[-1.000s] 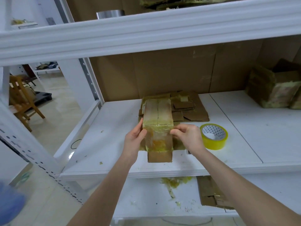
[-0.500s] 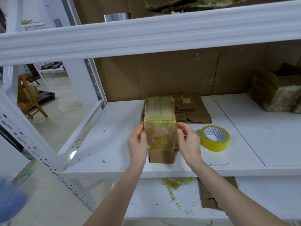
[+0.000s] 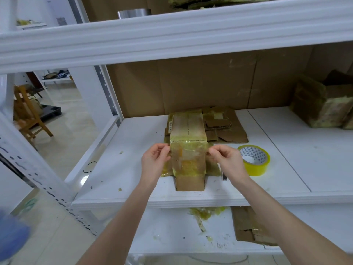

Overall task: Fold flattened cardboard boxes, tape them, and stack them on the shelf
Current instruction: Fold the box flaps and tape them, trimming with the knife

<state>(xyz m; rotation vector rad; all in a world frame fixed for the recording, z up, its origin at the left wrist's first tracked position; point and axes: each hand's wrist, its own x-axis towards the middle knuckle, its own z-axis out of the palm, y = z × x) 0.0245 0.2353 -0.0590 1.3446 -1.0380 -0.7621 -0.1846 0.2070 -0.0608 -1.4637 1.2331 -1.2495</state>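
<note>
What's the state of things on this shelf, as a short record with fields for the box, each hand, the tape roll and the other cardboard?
box: stands on the shelf, near face covered in yellowish tape
left hand: pinches at the box's upper left corner
right hand: pinches at the box's upper right corner
tape roll: lies flat on the shelf, right of the right hand
flat cardboard: pile behind the box
other boxes: far right of the shelf
</note>
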